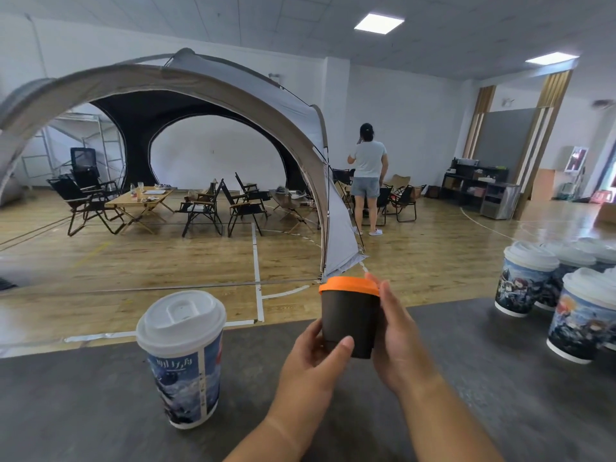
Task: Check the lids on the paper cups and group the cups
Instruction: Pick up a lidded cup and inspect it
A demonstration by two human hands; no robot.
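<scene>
Right of the tall white-lidded cup (181,358), the left hand (313,358) and right hand (396,341) are both gripping the brown cup (350,318), seemingly checking its orange lid (349,285); next it's probably joining the cup cluster (525,285) farther right.

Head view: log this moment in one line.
left hand, right hand: hold brown cup | orange lid: on | printed cup: left | cup group: right
</scene>
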